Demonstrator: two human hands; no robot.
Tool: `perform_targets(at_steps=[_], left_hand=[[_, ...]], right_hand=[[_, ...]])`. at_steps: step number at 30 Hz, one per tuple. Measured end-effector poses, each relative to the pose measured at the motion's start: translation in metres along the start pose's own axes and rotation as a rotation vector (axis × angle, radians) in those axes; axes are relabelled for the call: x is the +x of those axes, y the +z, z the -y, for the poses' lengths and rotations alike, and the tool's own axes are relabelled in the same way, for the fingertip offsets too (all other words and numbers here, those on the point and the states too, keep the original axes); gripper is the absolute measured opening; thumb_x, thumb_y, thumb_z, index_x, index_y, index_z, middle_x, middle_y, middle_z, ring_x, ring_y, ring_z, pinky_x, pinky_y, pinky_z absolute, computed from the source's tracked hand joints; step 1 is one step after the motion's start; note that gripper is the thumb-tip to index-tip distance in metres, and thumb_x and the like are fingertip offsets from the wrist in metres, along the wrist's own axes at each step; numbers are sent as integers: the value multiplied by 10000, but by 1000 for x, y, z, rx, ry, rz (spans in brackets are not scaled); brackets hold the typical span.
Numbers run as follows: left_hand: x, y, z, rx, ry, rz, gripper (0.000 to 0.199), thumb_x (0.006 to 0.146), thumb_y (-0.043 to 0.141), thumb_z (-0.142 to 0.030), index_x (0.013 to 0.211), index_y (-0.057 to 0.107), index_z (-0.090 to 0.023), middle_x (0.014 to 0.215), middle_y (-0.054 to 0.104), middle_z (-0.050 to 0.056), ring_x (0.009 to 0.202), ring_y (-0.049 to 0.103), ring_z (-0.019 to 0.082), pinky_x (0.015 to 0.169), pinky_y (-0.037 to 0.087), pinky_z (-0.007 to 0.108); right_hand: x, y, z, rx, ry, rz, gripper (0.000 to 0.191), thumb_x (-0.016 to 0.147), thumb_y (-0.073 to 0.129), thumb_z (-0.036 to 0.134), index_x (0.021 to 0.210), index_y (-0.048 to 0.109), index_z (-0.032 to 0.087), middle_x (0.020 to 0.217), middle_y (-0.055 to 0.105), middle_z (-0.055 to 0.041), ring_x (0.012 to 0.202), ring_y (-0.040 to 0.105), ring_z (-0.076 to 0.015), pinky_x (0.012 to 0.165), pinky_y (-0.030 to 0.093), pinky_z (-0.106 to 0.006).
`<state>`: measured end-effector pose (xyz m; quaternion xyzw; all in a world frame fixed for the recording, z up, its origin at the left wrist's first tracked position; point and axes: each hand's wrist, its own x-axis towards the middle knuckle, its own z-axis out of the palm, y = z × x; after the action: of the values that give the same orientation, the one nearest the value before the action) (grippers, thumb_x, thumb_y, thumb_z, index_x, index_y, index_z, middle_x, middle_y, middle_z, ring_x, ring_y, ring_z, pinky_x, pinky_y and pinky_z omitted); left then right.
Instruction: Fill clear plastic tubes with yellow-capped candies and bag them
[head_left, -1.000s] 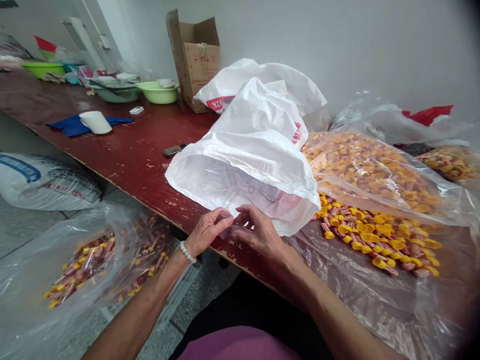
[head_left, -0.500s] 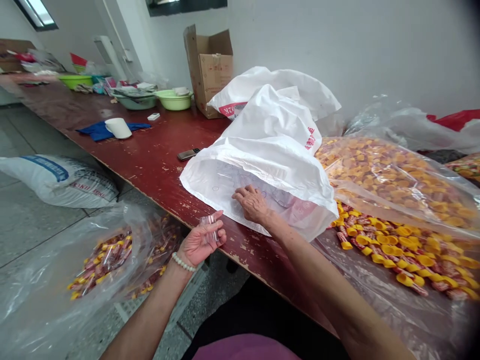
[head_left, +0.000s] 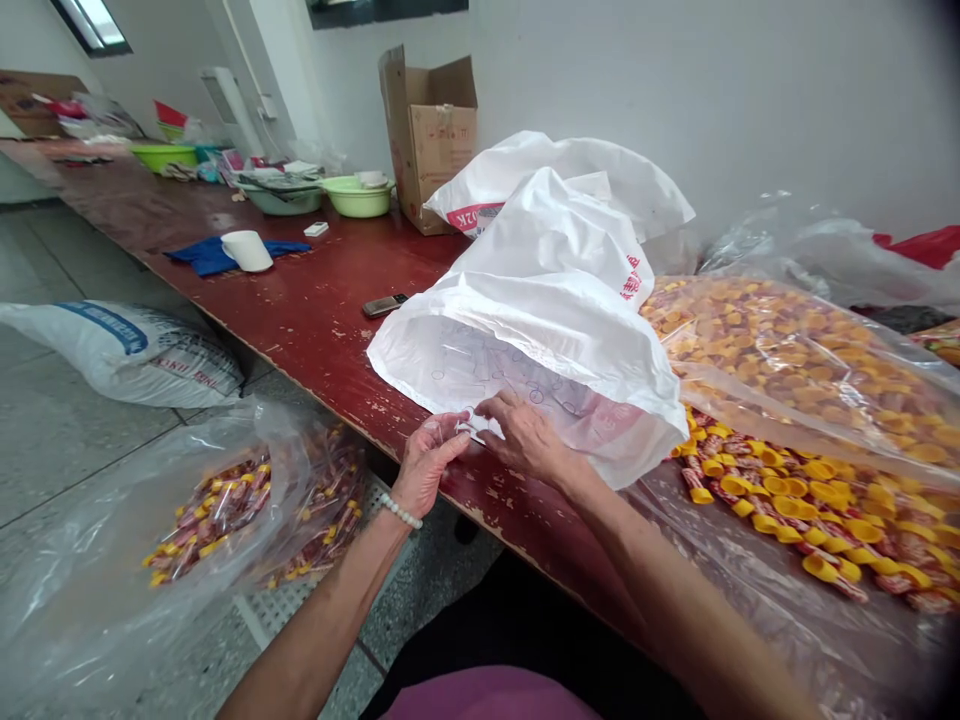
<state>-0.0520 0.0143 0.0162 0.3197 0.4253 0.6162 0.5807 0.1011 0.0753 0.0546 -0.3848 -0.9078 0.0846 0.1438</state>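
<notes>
My left hand [head_left: 424, 468], with a pale bead bracelet [head_left: 401, 510] at the wrist, is closed on small clear plastic tubes [head_left: 463, 424] at the table's front edge. Close beside it, my right hand [head_left: 529, 437] has its fingers bent around a small clear piece; its exact shape is blurred. Both hands are in front of the open mouth of a white woven sack [head_left: 551, 300]. Inside the sack lie several clear plastic pieces [head_left: 499, 365] with round rims.
On the right, plastic sheeting partly covers a pile of yellow-ended wrapped pieces [head_left: 810, 490]. A clear bag [head_left: 97, 560] of similar pieces is at lower left. The red table [head_left: 300, 330] also holds a phone [head_left: 385, 305], a white cup [head_left: 247, 251], basins [head_left: 358, 198] and a carton [head_left: 442, 150].
My right hand has moved out of the sack's mouth toward my left hand. My left hand has risen and turned, bringing the clear tubes next to the right fingers. The view has shifted slightly.
</notes>
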Motion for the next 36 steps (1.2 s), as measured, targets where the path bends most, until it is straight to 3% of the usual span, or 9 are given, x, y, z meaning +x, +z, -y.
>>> perform_targets(at_steps=[5, 11, 16, 20, 22, 25, 29, 33, 36], left_hand=[[0, 10, 6, 7, 13, 85, 360, 646, 748, -209, 993, 654, -185, 1003, 695, 41, 936, 632, 164, 871, 470, 270], [-2, 14, 6, 205, 98, 73, 368, 692, 717, -277, 1032, 625, -172, 979, 697, 64, 917, 646, 208, 819, 495, 308], [-6, 11, -1, 247, -11, 214, 544, 743, 673, -316, 1242, 490, -200, 1091, 653, 95, 959, 625, 217, 770, 503, 307], [-7, 11, -2, 139, -113, 254, 708, 742, 684, -288, 1364, 347, -248, 1238, 566, 112, 979, 607, 203, 801, 494, 319], [-8, 13, 1, 41, -158, 271, 711, 751, 679, -274, 1372, 332, -268, 1282, 528, 105, 1010, 592, 205, 813, 492, 322], [-9, 16, 6, -87, -169, 265, 614, 773, 659, -281, 1332, 403, -275, 1310, 495, 78, 1066, 561, 209, 829, 487, 308], [-9, 21, 8, -231, -155, 268, 496, 813, 609, -321, 1284, 469, -252, 1341, 453, 70, 1119, 529, 215, 836, 494, 295], [-11, 25, 4, -211, -228, 272, 627, 819, 606, -312, 1375, 315, -336, 1353, 439, 50, 1120, 535, 202, 814, 519, 308], [-11, 28, 2, -109, -302, 253, 719, 807, 620, -327, 1400, 217, -372, 1350, 445, 49, 1067, 567, 187, 774, 538, 317]], right_hand=[[-19, 9, 14, 335, 105, -21, 160, 839, 523, 213, 978, 576, 155, 927, 612, -59, 802, 567, -152, 702, 421, -260], [-32, 17, 10, 717, 213, -130, 313, 808, 568, 281, 1103, 505, 196, 919, 623, -8, 669, 544, -107, 622, 425, -240], [-40, 26, 9, 764, 152, -153, 461, 830, 549, 283, 1275, 439, 242, 1073, 580, -52, 781, 548, -131, 684, 444, -272], [-38, 37, 11, 873, 315, -192, 563, 766, 619, 350, 1280, 436, 207, 1105, 543, -85, 693, 527, -114, 638, 468, -288], [-35, 40, 13, 910, 413, -225, 558, 716, 662, 371, 1216, 493, 193, 1070, 549, -76, 723, 532, -127, 662, 480, -300], [-32, 40, 19, 955, 472, -268, 384, 701, 666, 417, 1012, 607, 200, 1001, 558, -46, 830, 542, -163, 699, 484, -301], [-29, 36, 27, 1222, 494, -274, 349, 685, 677, 450, 911, 589, 199, 886, 586, -16, 763, 563, -145, 608, 482, -250], [-30, 32, 30, 1457, 478, -218, 392, 653, 712, 418, 902, 494, 207, 855, 595, 1, 694, 565, -123, 561, 482, -239], [-32, 34, 26, 1318, 456, -248, 323, 665, 694, 327, 863, 467, 211, 778, 588, 28, 641, 534, -102, 551, 456, -222]])
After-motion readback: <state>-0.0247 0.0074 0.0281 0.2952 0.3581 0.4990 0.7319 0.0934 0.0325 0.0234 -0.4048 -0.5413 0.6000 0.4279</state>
